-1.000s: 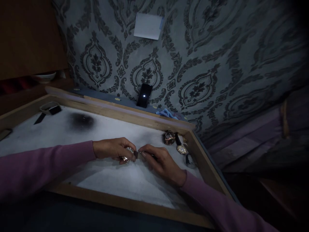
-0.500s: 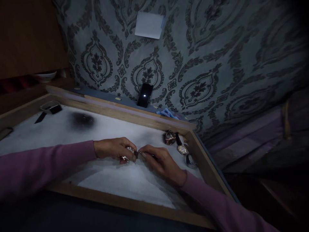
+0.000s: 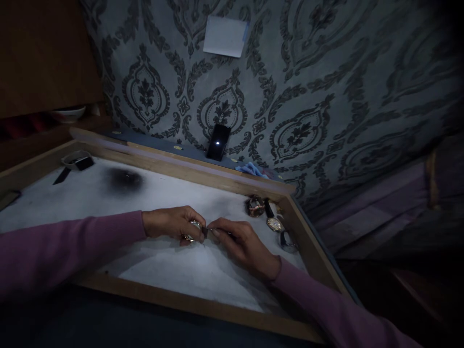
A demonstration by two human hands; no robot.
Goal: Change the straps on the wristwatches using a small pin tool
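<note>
**Metal-toned watch, held in the left hand, over a white-lined wooden tray**

Watch [image 3: 196, 225]: one, round, shiny; inside the left grip, at the thumb and fingertips, part of the case covered by them. Located above the near middle of the tray.

Left hand [image 3: 174, 223]: closed on the watch, fingers curled round it, thumb across its side.

Short dark piece [image 3: 205, 233]: juts from the watch side of the left fingertips, between the two hands; what it belongs to cannot be told.

Right hand [image 3: 246, 244]: thumb and forefinger pinched together on a slim tool [image 3: 210, 229], mostly hidden, its tip at the dark piece.

Tray [image 3: 174, 296]: wooden rim, pale lining with a dark smudge [image 3: 126, 180] toward the far left.

Right end of tray: bulky rose-toned watch [image 3: 255, 207]; gold-toned watch [image 3: 274, 224] with dark strap; dark-banded watch [image 3: 287, 241], nearest the right sleeve.

Beyond the far rim: phone [image 3: 219, 142], leaning on the patterned wall [image 3: 174, 101]; blue cloth [image 3: 250, 168], to its right.
</note>
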